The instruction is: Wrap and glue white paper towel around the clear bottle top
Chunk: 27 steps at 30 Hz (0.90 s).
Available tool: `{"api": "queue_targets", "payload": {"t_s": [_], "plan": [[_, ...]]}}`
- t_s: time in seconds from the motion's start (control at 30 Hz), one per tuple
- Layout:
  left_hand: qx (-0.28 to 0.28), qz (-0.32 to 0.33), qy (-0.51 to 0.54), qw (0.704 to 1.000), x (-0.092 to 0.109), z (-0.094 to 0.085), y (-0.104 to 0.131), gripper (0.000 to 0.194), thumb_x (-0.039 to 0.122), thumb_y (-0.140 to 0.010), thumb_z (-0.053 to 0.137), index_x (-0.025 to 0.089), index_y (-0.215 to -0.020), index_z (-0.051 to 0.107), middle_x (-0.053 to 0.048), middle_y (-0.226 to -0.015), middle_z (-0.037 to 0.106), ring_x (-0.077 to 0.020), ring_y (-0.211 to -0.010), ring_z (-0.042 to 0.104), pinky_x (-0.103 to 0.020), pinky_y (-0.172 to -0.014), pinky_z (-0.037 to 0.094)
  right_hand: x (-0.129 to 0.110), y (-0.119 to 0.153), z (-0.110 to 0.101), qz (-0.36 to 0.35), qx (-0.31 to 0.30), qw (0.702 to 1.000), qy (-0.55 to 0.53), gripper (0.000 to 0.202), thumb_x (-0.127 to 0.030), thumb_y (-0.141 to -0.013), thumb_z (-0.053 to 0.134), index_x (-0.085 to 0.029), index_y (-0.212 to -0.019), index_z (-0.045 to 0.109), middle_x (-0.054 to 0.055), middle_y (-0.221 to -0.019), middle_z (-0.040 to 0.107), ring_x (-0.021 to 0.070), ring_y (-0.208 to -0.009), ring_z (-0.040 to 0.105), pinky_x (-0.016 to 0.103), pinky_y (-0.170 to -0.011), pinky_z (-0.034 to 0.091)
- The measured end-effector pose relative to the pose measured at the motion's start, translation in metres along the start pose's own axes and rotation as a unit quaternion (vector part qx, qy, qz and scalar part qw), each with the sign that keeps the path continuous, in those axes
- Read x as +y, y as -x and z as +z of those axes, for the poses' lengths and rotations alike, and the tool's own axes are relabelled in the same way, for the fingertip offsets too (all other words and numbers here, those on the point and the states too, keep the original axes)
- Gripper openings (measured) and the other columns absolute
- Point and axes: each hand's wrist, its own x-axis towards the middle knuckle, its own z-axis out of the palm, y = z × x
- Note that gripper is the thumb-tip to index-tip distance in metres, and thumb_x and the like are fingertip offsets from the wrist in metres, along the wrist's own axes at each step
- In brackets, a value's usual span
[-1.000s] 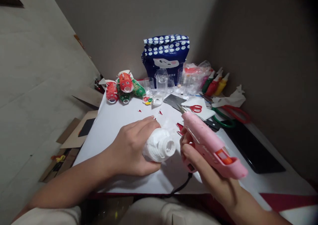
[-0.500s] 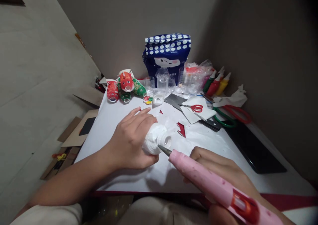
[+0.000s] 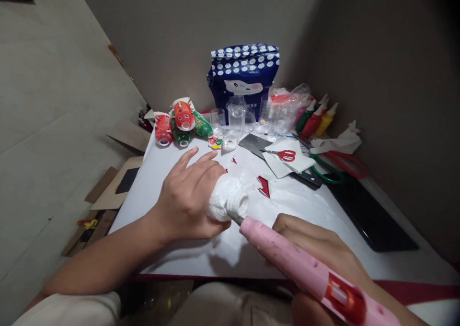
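Note:
Wrapped around a small bottle (image 3: 222,202) with a crinkled white covering is my left hand (image 3: 189,199), which keeps the bottle tilted with its open neck facing right. My right hand (image 3: 316,244) grips a pink glue gun (image 3: 287,256) that has a red part with a clear window. The gun's metal nozzle meets the bottle just beside the neck; whether any glue comes out I cannot tell. A red cut-out piece (image 3: 264,186) lies on the white table covering (image 3: 172,261) beyond the bottle.
Red and green fish-like figures (image 3: 183,117) are grouped at the back left. A blue bag (image 3: 247,84) stands behind clear cups (image 3: 236,115). Red scissors (image 3: 286,155) lie on white paper. Paint bottles (image 3: 312,122), green-and-red-handled tools (image 3: 327,175) and a black phone (image 3: 373,215) are on the right.
The glue gun's nozzle has shifted slightly left and closer in against the bottle by its neck. My left hand keeps its hold, its raised fingers a little higher.

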Motion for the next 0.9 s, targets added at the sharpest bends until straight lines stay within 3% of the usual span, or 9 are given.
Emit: {"api": "queue_targets", "payload": {"t_s": [0.1,0.23,0.33,0.4,0.5,0.6,0.7,0.8,0.9], "plan": [[0.014,0.006,-0.020,1.000,-0.001,0.001,0.000,0.047,0.041,-0.070,0.065,0.010,-0.104,0.055,-0.020,-0.094,0.072,-0.0393,-0.110,0.066,-0.057,-0.102,0.043,0.010,0.003,0.006,-0.020,0.016,1.000,-0.006,0.049,-0.061,-0.097,0.031,-0.025,-0.079,0.058,0.003,-0.065,0.050,0.0196,-0.064,0.050,0.031,-0.051,0.036],[0.022,0.012,-0.044,0.999,-0.002,0.002,0.001,0.050,0.045,-0.073,0.064,0.009,-0.106,0.054,-0.020,-0.094,0.072,-0.0376,-0.105,0.068,-0.055,-0.100,0.045,0.018,0.005,0.010,-0.043,0.034,0.998,-0.008,0.042,-0.057,-0.097,0.038,-0.024,-0.083,0.060,0.002,-0.064,0.049,0.0185,-0.061,0.050,0.032,-0.049,0.033],[0.016,0.006,-0.047,0.999,-0.002,0.003,0.001,0.048,0.046,-0.074,0.062,0.012,-0.106,0.053,-0.017,-0.094,0.072,-0.0361,-0.105,0.069,-0.054,-0.099,0.046,0.018,0.006,0.009,-0.036,0.030,0.999,0.000,0.033,-0.051,-0.097,0.044,-0.025,-0.106,0.062,0.002,-0.065,0.050,0.0193,-0.061,0.050,0.032,-0.049,0.034],[0.013,0.000,-0.046,0.999,-0.001,0.003,0.001,0.047,0.046,-0.075,0.061,0.013,-0.107,0.053,-0.016,-0.093,0.072,-0.0357,-0.105,0.068,-0.054,-0.099,0.046,0.016,0.006,0.009,-0.038,0.021,0.999,0.010,0.043,-0.051,-0.096,0.045,-0.025,-0.129,0.054,0.001,-0.066,0.049,0.0189,-0.059,0.049,0.032,-0.049,0.034],[0.019,-0.001,-0.050,0.999,-0.001,0.002,0.001,0.048,0.046,-0.073,0.063,0.013,-0.107,0.053,-0.015,-0.092,0.072,-0.0356,-0.103,0.069,-0.054,-0.098,0.047,0.017,0.008,0.009,-0.045,0.018,0.999,0.012,0.050,-0.051,-0.096,0.045,-0.024,-0.138,0.048,0.000,-0.066,0.048,0.0182,-0.058,0.048,0.031,-0.048,0.034],[0.030,0.006,-0.066,0.997,-0.001,0.002,0.001,0.052,0.048,-0.072,0.063,0.014,-0.109,0.051,-0.016,-0.094,0.071,-0.0324,-0.094,0.071,-0.052,-0.096,0.049,0.018,0.009,0.009,-0.040,0.027,0.999,0.009,0.043,-0.051,-0.094,0.050,-0.024,-0.127,0.057,0.000,-0.066,0.049,0.0173,-0.058,0.048,0.030,-0.047,0.034],[0.033,0.011,-0.072,0.997,-0.001,0.002,0.000,0.051,0.048,-0.073,0.062,0.014,-0.110,0.051,-0.016,-0.093,0.071,-0.0301,-0.086,0.071,-0.051,-0.094,0.051,0.016,0.009,0.008,-0.027,0.021,0.999,-0.002,0.030,-0.049,-0.094,0.051,-0.025,-0.095,0.069,0.002,-0.065,0.052,0.0175,-0.060,0.051,0.030,-0.047,0.034],[0.038,0.011,-0.071,0.997,-0.001,0.002,-0.001,0.052,0.047,-0.071,0.064,0.013,-0.108,0.052,-0.016,-0.091,0.071,-0.0304,-0.085,0.070,-0.050,-0.093,0.052,0.011,0.008,0.006,0.012,0.036,0.999,-0.014,0.040,-0.052,-0.093,0.051,-0.025,-0.066,0.065,0.003,-0.063,0.052,0.0179,-0.060,0.052,0.030,-0.046,0.036],[0.039,0.012,-0.068,0.997,-0.001,0.001,0.000,0.055,0.048,-0.070,0.067,0.011,-0.107,0.053,-0.017,-0.091,0.071,-0.0314,-0.086,0.070,-0.050,-0.092,0.053,0.009,0.010,0.005,0.061,0.076,0.995,-0.017,0.045,-0.060,-0.083,0.060,-0.025,-0.055,0.058,0.002,-0.058,0.050,0.0163,-0.052,0.050,0.029,-0.041,0.037]]}}
